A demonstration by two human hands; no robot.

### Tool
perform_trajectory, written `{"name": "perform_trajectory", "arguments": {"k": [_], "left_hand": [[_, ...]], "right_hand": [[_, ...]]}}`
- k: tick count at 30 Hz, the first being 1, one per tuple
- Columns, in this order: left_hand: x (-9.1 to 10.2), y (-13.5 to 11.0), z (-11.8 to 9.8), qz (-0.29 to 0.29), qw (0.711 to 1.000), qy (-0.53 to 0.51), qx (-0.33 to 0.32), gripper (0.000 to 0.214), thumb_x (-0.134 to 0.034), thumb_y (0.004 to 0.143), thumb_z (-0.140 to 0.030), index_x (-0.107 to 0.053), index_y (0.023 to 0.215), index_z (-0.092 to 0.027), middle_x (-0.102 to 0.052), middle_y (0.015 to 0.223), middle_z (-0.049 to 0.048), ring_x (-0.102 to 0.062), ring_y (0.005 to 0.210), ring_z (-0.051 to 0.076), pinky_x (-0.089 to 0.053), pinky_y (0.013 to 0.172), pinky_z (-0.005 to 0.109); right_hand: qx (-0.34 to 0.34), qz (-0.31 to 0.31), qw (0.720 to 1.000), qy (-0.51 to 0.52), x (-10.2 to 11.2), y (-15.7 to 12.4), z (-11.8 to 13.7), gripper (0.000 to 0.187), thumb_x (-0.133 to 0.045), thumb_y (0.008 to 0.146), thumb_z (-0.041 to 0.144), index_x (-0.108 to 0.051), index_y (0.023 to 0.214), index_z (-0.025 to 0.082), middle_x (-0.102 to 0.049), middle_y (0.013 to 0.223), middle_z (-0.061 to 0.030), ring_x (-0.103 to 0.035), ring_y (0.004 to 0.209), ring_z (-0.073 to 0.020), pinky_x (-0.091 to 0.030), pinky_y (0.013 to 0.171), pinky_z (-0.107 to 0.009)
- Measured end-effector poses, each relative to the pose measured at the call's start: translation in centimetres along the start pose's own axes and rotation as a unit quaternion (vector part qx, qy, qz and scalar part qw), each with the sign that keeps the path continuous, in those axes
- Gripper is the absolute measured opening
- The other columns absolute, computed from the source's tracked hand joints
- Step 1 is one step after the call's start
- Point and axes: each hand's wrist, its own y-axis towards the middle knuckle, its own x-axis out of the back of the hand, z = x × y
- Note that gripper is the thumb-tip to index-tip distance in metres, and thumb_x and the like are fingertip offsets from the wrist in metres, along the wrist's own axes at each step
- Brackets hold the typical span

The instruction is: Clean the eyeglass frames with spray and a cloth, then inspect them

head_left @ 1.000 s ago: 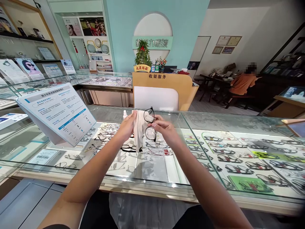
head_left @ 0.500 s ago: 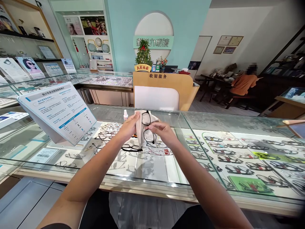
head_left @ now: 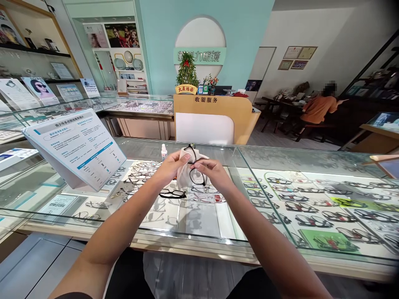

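Above the glass counter, my left hand [head_left: 175, 162] is closed on a pale cleaning cloth [head_left: 183, 176], its thumb pressing the cloth over the upper lens of a pair of black-framed glasses [head_left: 197, 177]. My right hand [head_left: 211, 171] pinches the same glasses near the middle of the frame. The lower lens hangs uncovered; the upper one is mostly hidden by cloth and thumb. Another black pair of glasses [head_left: 172, 194] lies just below my left hand. A small white bottle [head_left: 163, 152] stands upright on the counter behind that hand.
The glass display counter [head_left: 199, 240] runs across in front of me, with rows of eyeglass frames [head_left: 313, 220] inside. On its left stands a tilted information board [head_left: 75, 145]. Farther back are a wooden cashier desk [head_left: 215, 106] and a seated person in orange [head_left: 319, 109].
My left thumb and the cloth have moved right, onto the upper lens, which was bare before. The glasses have turned slightly. My right hand keeps its hold.
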Motion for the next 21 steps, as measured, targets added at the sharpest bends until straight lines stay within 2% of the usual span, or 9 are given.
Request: {"name": "perform_trajectory", "arguments": {"k": [5,10,17,19,21], "left_hand": [[-0.3,0.0,-0.4,0.022,0.999,-0.016,-0.030,0.056,-0.106,0.067,-0.054,-0.076,0.096,-0.016,-0.075,0.085,0.0021,-0.066,0.073,0.015,-0.055,0.072,0.028],[-0.7,-0.1,-0.3,0.020,0.997,0.018,-0.070,0.053,-0.106,0.067,-0.052,-0.074,0.087,-0.016,-0.074,0.076,0.0011,-0.065,0.069,0.014,-0.052,0.068,0.026],[-1.6,-0.9,-0.4,-0.020,0.992,0.062,-0.106,0.060,-0.096,0.076,-0.069,-0.063,0.074,-0.019,-0.066,0.061,-0.0011,-0.057,0.055,0.013,-0.044,0.056,0.026],[-1.4,-0.9,-0.7,-0.028,0.991,0.080,-0.104,0.063,-0.090,0.079,-0.076,-0.064,0.075,-0.019,-0.065,0.060,-0.0002,-0.056,0.053,0.013,-0.042,0.054,0.026],[-0.8,-0.7,-1.0,-0.009,0.990,0.102,-0.095,0.065,-0.084,0.084,-0.080,-0.069,0.076,-0.017,-0.067,0.062,0.0020,-0.056,0.053,0.014,-0.042,0.054,0.027]], "right_hand": [[0.003,-0.008,1.000,0.004,0.0,0.0,0.2,0.052,-0.088,0.080,0.077,-0.088,0.083,0.025,-0.078,0.090,-0.0046,-0.063,0.085,-0.0219,-0.051,0.084,-0.037],[-0.006,0.012,1.000,0.027,-0.1,0.0,0.1,0.054,-0.090,0.078,0.077,-0.083,0.080,0.023,-0.072,0.080,-0.0014,-0.056,0.078,-0.0178,-0.047,0.079,-0.034],[-0.021,0.048,0.998,0.027,-0.1,-0.3,-0.1,0.057,-0.090,0.078,0.079,-0.081,0.085,0.023,-0.078,0.091,-0.0042,-0.064,0.088,-0.0208,-0.050,0.083,-0.035],[-0.016,0.051,0.998,0.017,-0.2,-0.4,0.0,0.058,-0.088,0.079,0.080,-0.081,0.085,0.023,-0.077,0.090,-0.0042,-0.063,0.086,-0.0204,-0.049,0.080,-0.034],[-0.013,0.037,0.999,0.007,-0.1,-0.5,0.1,0.059,-0.086,0.081,0.081,-0.081,0.086,0.022,-0.075,0.086,-0.0032,-0.057,0.079,-0.0183,-0.046,0.075,-0.033]]}}
